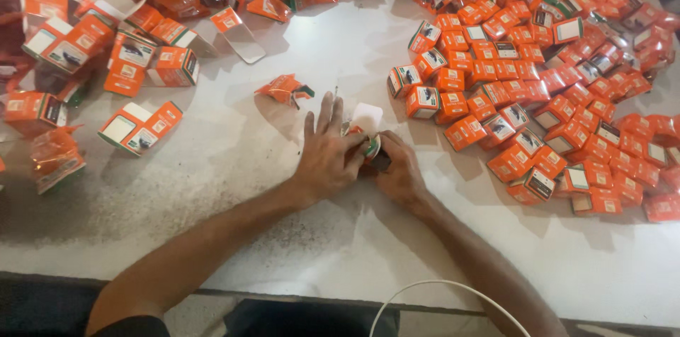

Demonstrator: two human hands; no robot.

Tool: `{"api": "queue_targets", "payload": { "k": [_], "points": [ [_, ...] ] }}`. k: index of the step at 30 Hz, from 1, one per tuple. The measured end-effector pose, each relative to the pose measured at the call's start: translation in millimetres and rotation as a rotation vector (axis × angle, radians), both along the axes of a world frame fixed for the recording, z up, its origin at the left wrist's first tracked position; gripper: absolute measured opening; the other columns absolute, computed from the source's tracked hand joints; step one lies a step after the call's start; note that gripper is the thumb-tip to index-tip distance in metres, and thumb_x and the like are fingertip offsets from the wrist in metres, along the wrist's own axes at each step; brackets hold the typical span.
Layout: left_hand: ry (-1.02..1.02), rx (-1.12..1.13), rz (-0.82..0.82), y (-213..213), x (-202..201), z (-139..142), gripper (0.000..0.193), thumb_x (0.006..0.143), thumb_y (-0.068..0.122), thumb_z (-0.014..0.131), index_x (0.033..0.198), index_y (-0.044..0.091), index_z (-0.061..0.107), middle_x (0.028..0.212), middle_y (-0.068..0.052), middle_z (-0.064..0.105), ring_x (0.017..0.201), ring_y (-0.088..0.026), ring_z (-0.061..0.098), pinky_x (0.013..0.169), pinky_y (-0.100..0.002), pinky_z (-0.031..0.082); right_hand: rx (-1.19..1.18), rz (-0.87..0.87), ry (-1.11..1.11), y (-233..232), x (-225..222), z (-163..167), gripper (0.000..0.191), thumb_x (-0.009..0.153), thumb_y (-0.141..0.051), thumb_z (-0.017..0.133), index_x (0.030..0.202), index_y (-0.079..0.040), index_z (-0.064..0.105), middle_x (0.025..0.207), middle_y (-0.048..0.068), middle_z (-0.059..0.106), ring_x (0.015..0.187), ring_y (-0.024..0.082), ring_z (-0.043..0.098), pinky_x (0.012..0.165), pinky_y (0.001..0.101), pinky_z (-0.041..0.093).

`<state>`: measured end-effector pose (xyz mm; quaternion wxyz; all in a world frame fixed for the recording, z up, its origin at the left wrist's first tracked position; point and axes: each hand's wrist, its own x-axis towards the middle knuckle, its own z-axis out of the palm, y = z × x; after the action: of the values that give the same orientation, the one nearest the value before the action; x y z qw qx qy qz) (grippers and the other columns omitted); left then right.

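White tabletop [234, 167], orange boxes [538, 82] all over.
Both hands together: left hand [327, 156] & right hand [397, 170] clamp one box [365, 135], pinning it down.

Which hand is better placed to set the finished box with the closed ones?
Probably the right hand: it grips the small orange box alongside the left hand, and the pile of closed boxes lies on its side of the white table.

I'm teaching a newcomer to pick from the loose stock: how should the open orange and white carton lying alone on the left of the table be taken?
Grip the open orange and white carton across its two long side walls, coming from above. It lies flat, apart from the others on the white table, leaving room for fingers on both sides.
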<state>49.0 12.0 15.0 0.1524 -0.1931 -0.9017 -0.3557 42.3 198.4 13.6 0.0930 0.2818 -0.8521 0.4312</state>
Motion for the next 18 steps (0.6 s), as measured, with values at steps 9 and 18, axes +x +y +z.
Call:
{"api": "queue_targets", "payload": {
  "k": [9,18],
  "points": [
    [0.156,0.205,-0.117,-5.1,1.7,-10.4,0.030,0.097,0.023,0.065,0.123,0.010,0.070,0.148,-0.033,0.049,0.144,-0.054,0.036,0.122,-0.057,0.027,0.029,-0.050,-0.029,-1.7,-1.2,2.9,0.036,0.072,-0.002,0.081,0.106,-0.004,0.066,0.099,0.012,0.065,0.091,0.032,0.068,0.078,0.0393,0.053],
    [0.103,0.287,-0.201,-10.3,3.5,-10.4,0.029,0.101,0.023,0.062,0.125,0.008,0.066,0.123,-0.020,0.064,0.127,-0.043,0.054,0.117,-0.052,0.039,0.056,-0.024,-0.034,-1.7,-7.0,-0.7,0.036,0.070,-0.003,0.080,0.103,-0.003,0.065,0.093,0.012,0.064,0.086,0.032,0.066,0.075,0.0397,0.052]
  ]
}}
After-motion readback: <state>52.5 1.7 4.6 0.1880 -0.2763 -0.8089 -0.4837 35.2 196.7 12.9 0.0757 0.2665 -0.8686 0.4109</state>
